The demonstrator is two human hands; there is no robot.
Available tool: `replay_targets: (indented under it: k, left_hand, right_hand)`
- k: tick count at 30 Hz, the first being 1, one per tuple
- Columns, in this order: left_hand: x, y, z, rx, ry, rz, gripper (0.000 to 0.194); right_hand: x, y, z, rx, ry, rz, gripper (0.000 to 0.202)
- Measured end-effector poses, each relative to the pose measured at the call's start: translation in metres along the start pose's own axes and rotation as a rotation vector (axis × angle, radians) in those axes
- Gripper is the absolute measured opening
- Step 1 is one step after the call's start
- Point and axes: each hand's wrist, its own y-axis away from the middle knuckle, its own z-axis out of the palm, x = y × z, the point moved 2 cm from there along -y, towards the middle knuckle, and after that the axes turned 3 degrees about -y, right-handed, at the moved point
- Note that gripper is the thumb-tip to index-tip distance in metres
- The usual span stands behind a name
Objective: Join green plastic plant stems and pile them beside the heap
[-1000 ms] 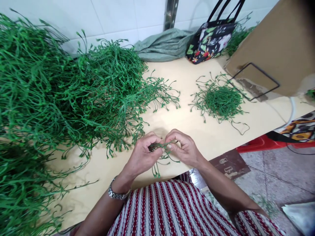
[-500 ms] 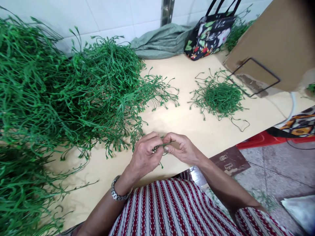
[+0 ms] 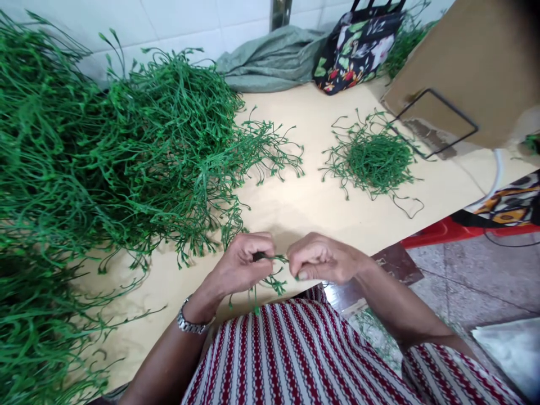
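Note:
Near the table's front edge, my left hand (image 3: 247, 263) is closed round several thin green stems (image 3: 275, 282), whose budded tips hang below the fingers. To its right, my right hand (image 3: 323, 259) is closed with thumb and fingers pinched on the same stems, which span the small gap between both hands. A large heap of green stems (image 3: 105, 163) covers the left side of the table. Beyond my right hand lies a smaller round pile of stems (image 3: 377, 160).
The pale table (image 3: 304, 197) ends just below my hands. At the back are a grey-green cloth sack (image 3: 274, 62) and a floral bag (image 3: 356, 53). A cardboard box (image 3: 468, 67) with a black wire frame stands back right, above a red stool (image 3: 439, 232).
My hands have moved apart, the left one slightly left and the right one rightward. More of the stems now shows between and below them. The view has shifted slightly.

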Motion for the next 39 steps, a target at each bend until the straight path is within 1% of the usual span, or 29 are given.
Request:
replay_targets:
  k: [1,2,4,5,6,7,8,10,11,12,13,14,15,16,17,18,19,21,23,25,27,29,31,34,37,39]
  left_hand:
    - [-0.001,0.0,-0.003,0.021,0.022,-0.017,0.015]
    - [-0.001,0.0,-0.005,0.044,0.04,-0.036,0.011]
    - [-0.002,0.0,-0.009,0.091,0.057,-0.065,0.006]
    - [-0.003,0.0,-0.01,0.112,0.06,-0.074,0.006]
    - [-0.003,0.0,-0.01,0.135,0.064,-0.078,0.008]
    - [-0.004,0.0,-0.011,0.153,0.071,-0.083,0.01]
    - [-0.005,0.001,-0.011,0.168,0.08,-0.095,0.011]
    - [-0.008,0.001,-0.01,0.206,0.105,-0.127,0.012]
    - [-0.009,0.002,-0.009,0.233,0.117,-0.139,0.01]
    - [-0.01,0.002,-0.009,0.266,0.127,-0.141,0.008]
    - [-0.011,0.001,-0.008,0.301,0.13,-0.135,0.006]
    - [-0.011,0.001,-0.008,0.336,0.129,-0.123,0.004]
    - [-0.01,0.001,-0.007,0.364,0.125,-0.11,0.003]
    - [-0.01,0.0,-0.006,0.385,0.123,-0.102,0.004]
    - [-0.009,0.0,-0.004,0.402,0.125,-0.096,0.004]
    - [-0.009,0.0,-0.003,0.419,0.132,-0.09,0.004]
    - [-0.009,0.0,-0.001,0.44,0.142,-0.083,0.003]
    - [-0.01,0.001,0.002,0.479,0.163,-0.066,0.002]
    - [-0.014,0.004,0.003,0.506,0.188,-0.051,0.003]
    - [-0.018,0.006,0.005,0.504,0.223,-0.044,0.005]
    - [-0.021,0.007,0.005,0.478,0.256,-0.052,0.007]
    - [-0.021,0.006,0.005,0.434,0.266,-0.076,0.008]
    - [-0.018,0.005,0.005,0.409,0.227,-0.091,0.009]
    - [-0.012,0.004,0.004,0.41,0.054,-0.051,0.008]
    - [-0.009,0.005,0.006,0.401,-0.096,-0.008,0.01]
    - [-0.009,0.005,0.007,0.383,-0.119,-0.027,0.01]
  right_hand:
    - [-0.001,0.005,-0.011,0.103,0.116,0.025,0.019]
    - [-0.001,0.011,-0.024,0.235,0.269,0.054,0.017]
    - [0.002,0.025,-0.055,0.54,0.654,0.119,0.015]
    - [0.005,0.032,-0.07,0.67,0.854,0.159,0.016]
    - [0.009,0.038,-0.083,0.767,1.036,0.206,0.017]
    - [0.014,0.042,-0.094,0.822,1.189,0.262,0.017]
    - [0.018,0.045,-0.102,0.847,1.303,0.316,0.016]
    - [0.021,0.045,-0.106,0.855,1.403,0.368,0.017]
    - [0.018,0.042,-0.101,0.866,1.385,0.345,0.018]
    - [0.013,0.037,-0.093,0.877,1.313,0.284,0.019]
    - [0.006,0.031,-0.082,0.869,1.191,0.195,0.019]
    - [-0.002,0.022,-0.068,0.831,1.04,0.103,0.019]
    - [-0.008,0.013,-0.053,0.749,0.867,0.008,0.018]
    - [-0.013,0.003,-0.038,0.644,0.721,-0.055,0.017]
    - [-0.016,-0.007,-0.023,0.551,0.632,-0.09,0.015]
    - [-0.017,-0.015,-0.011,0.489,0.58,-0.115,0.014]
    - [-0.015,-0.021,-0.001,0.459,0.553,-0.122,0.013]
    - [-0.008,-0.027,0.01,0.488,0.503,-0.125,0.012]
    - [0.001,-0.026,0.014,0.555,0.389,-0.113,0.011]
    - [0.007,-0.022,0.016,0.592,0.253,-0.082,0.013]
    - [0.009,-0.02,0.017,0.583,0.142,-0.03,0.015]
    - [0.009,-0.018,0.017,0.554,0.092,0.015,0.016]
    - [0.007,-0.018,0.016,0.531,0.098,0.032,0.016]
    - [0.004,-0.019,0.015,0.5,0.128,0.059,0.013]
    - [0.003,-0.02,0.016,0.511,0.138,0.086,0.012]
    - [0.002,-0.02,0.016,0.523,0.192,0.055,0.013]
